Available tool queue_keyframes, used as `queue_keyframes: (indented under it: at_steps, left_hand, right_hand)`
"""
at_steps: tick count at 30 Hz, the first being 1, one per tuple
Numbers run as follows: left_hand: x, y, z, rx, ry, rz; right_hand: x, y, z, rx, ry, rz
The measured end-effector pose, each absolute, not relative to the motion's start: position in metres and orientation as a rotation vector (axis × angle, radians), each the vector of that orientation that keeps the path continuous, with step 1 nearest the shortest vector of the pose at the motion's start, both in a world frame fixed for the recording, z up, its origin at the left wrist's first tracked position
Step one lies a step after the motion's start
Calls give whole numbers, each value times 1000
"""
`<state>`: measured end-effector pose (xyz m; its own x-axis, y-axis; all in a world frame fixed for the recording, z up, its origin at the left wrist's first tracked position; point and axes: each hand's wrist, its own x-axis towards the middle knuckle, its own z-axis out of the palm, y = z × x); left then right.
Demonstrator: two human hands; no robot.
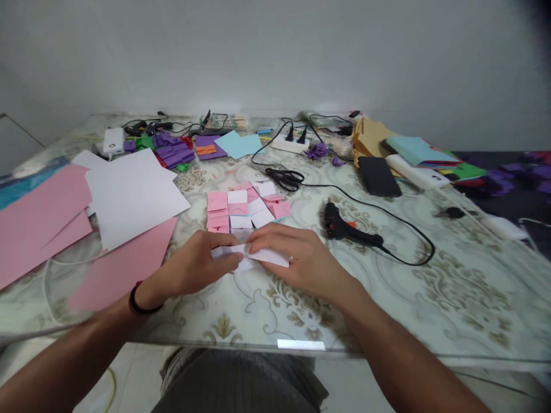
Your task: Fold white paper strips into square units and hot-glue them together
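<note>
A narrow white paper strip (271,256) is held between both hands near the table's front middle. My left hand (196,262) pinches its left end, thumb in front and fingers behind. Around its right part my right hand (301,252) is closed, fingertips at the strip's middle. Just beyond the hands lie several small folded pink pieces (217,202) and white pieces (237,197), side by side in rows. Black scissors (286,179) rest behind them. A black glue gun (350,226) lies on its side right of my right hand.
White sheets (135,198) and pink sheets (38,221) cover the left side. Behind are purple folded papers (172,150) and a power strip (290,143) with cables. A black phone (379,176) and coloured papers (419,150) lie at the right. The glue gun's cord loops over the patterned table (469,292).
</note>
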<state>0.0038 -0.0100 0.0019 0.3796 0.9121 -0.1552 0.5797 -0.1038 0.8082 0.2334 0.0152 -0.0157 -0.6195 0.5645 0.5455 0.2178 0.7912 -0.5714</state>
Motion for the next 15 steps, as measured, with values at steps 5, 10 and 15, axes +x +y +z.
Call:
queue_keyframes:
  at_steps: [5, 10, 15]
  left_hand:
    - [4, -12, -1, 1799, 1305, 542]
    - [4, -11, 0, 1800, 1286, 548]
    - [5, -12, 1, 1801, 1304, 572]
  right_hand:
    - [232, 14, -16, -544, -2226, 619]
    - [231, 13, -16, -515, -2244, 655]
    - [228, 9, -15, -691, -2167, 720]
